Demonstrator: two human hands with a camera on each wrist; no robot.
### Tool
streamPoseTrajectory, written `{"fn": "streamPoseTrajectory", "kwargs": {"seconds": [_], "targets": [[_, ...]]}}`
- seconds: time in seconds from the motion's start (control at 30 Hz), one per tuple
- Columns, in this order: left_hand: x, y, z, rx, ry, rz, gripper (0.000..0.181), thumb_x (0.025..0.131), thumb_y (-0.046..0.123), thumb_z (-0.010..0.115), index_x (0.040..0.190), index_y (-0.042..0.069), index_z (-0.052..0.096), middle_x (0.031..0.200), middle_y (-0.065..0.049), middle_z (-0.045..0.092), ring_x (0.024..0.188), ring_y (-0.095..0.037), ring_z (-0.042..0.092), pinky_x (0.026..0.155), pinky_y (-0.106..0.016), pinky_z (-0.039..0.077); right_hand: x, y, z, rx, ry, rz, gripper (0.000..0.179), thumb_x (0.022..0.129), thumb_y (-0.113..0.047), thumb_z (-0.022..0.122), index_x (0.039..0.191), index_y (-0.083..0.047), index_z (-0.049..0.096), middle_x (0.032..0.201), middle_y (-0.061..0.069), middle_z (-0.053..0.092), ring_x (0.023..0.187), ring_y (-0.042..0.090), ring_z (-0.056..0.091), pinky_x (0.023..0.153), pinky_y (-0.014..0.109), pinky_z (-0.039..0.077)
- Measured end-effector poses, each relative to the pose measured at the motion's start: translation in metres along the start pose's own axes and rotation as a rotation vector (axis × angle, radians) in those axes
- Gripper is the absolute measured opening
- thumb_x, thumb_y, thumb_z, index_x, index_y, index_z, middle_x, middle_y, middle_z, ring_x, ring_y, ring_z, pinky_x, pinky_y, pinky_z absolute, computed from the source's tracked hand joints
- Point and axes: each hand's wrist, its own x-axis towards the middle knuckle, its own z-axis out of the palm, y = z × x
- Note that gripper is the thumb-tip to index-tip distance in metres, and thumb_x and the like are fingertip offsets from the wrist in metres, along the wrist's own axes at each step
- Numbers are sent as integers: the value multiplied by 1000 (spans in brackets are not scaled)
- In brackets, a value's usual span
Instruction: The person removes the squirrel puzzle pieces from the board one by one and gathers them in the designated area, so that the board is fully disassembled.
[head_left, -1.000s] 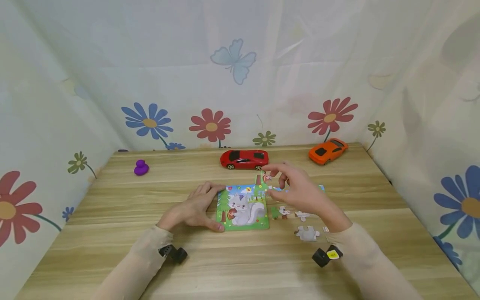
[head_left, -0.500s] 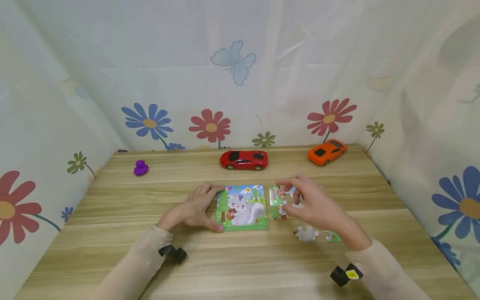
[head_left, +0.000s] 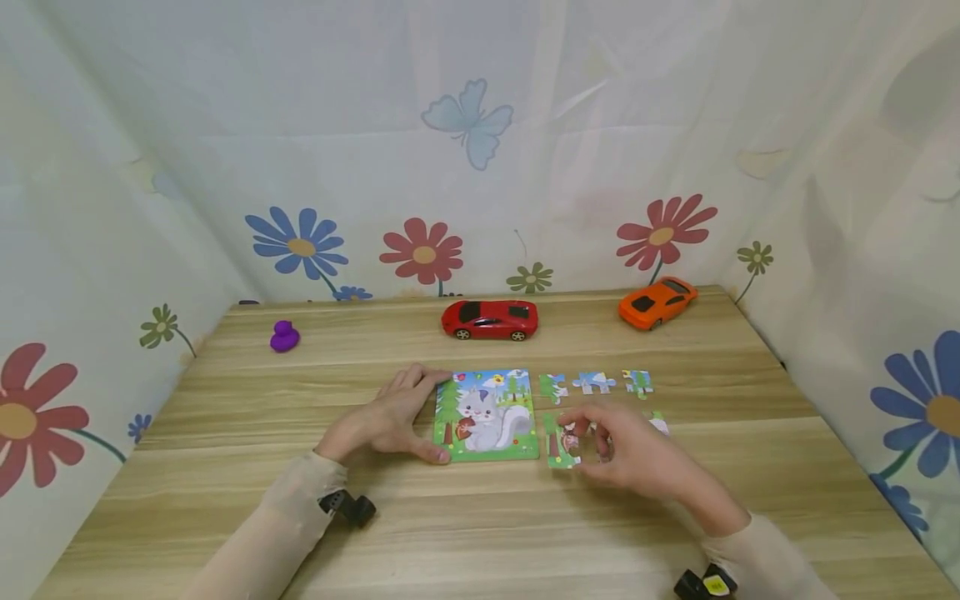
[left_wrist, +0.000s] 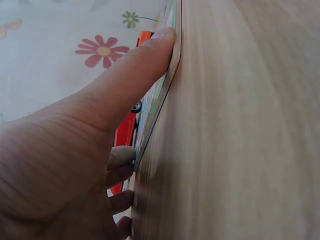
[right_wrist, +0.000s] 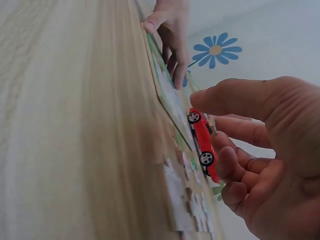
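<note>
A square squirrel picture board (head_left: 487,417) lies flat near the middle of the table. My left hand (head_left: 390,412) rests along its left side, the thumb at the near corner and the index finger at the far one. In the left wrist view the left thumb (left_wrist: 135,70) lies straight against the board's edge. To the right of the board, my right hand (head_left: 630,446) pinches a jigsaw puzzle piece (head_left: 558,450) with a brown trunk and acorn print. It hovers low over other pieces, which it partly hides. In the right wrist view the thumb (right_wrist: 235,97) covers most of the piece.
Three loose sky-and-tree pieces (head_left: 594,383) form a row beyond my right hand. Another piece (head_left: 658,422) shows beside its knuckles. At the back stand a red toy car (head_left: 489,320), an orange toy car (head_left: 657,304) and a purple toy duck (head_left: 284,336).
My right hand has carried the trunk-and-acorn piece from the board's upper right corner to the right and then nearer. My left hand has stayed on the board.
</note>
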Motion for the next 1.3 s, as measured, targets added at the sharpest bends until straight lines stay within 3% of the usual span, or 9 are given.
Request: {"fn": "streamPoseTrajectory", "kwargs": {"seconds": [0.17, 0.4, 1.03, 1.3], "targets": [[-1, 1, -1, -6, 0, -2, 130, 76, 64, 99, 174, 11, 32, 163, -12, 39, 150, -35, 36, 127, -65, 31, -3, 4, 5, 32, -70, 42, 50, 84, -8, 95, 130, -6, 75, 103, 0, 66, 74, 9, 56, 65, 24, 50], [0, 1, -1, -9, -4, -7, 130, 76, 65, 99, 174, 11, 32, 164, -12, 38, 151, -36, 36, 127, -66, 31, -6, 4, 8, 0, -92, 62, 52, 84, -11, 97, 131, -9, 75, 103, -3, 68, 77, 10, 57, 66, 24, 50], [-1, -1, 1, 16, 17, 6, 131, 74, 67, 97, 173, 10, 33, 164, -10, 38, 142, -30, 39, 123, -63, 36, -7, 5, 12, -37, -83, 34, 55, 85, -15, 98, 134, -8, 75, 106, -3, 68, 80, 7, 56, 69, 24, 51], [-3, 2, 3, -10, 7, -14, 131, 73, 63, 97, 174, 11, 32, 170, -11, 33, 153, -35, 33, 128, -68, 29, -7, 5, 13, -30, -83, 39, 56, 84, -15, 98, 134, -8, 75, 106, -3, 68, 79, 7, 56, 68, 24, 51]]}}
